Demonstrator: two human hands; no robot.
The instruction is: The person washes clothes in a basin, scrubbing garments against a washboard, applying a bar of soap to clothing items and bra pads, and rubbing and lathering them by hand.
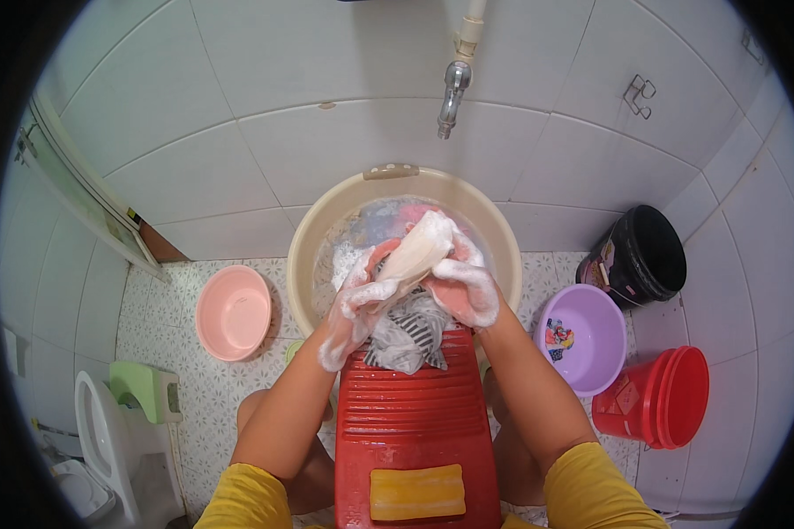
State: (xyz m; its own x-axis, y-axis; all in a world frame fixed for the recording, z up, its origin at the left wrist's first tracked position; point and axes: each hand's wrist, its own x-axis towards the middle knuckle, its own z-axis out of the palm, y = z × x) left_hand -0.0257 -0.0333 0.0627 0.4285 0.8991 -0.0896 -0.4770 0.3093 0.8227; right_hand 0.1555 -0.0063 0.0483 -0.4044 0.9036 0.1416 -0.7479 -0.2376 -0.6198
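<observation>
Thick soap suds cover both of my hands and blur their outlines. My left hand (356, 309) grips the left side of a wet, cream-coloured cloth (413, 254). On the other side of it, my right hand (462, 294) holds the same bunched cloth. Below my hands, a grey and white garment with dark stripes (410, 334) hangs onto the top ridges of a red plastic washboard (413, 403). The board leans toward a round beige basin (304, 264) of sudsy water with blue and pink laundry in it. A yellow bar of laundry soap (417, 492) lies on the board's near end.
A chrome tap (451, 99) juts from the tiled wall above the basin. At left are a pink basin (233, 313), a green stool (142, 390) and a white toilet (102, 436). At right stand a black bucket (635, 258), a purple basin (599, 337) holding colourful cloth, and a red bucket (655, 397).
</observation>
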